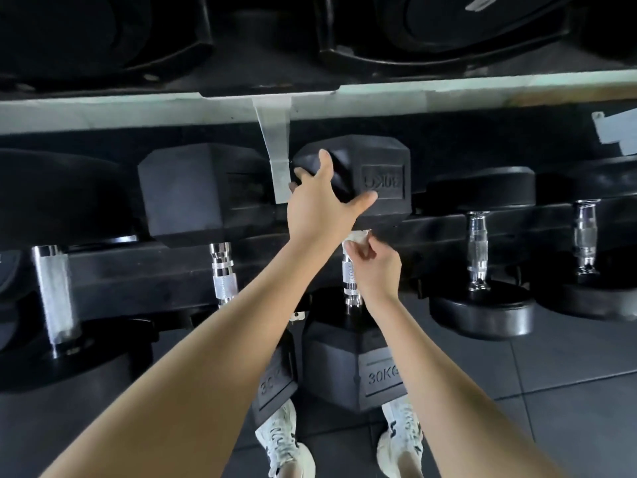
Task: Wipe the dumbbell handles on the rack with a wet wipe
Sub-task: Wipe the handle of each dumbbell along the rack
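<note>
The right hand (375, 267) pinched a white wet wipe (356, 238) against the far end of a shiny metal handle (350, 274). The left hand (320, 201) lay spread open on the far head of that hex dumbbell (375, 181). The near head read "30KG". The handle ran from near to far across the black rack (138, 270), between two other dumbbells.
</note>
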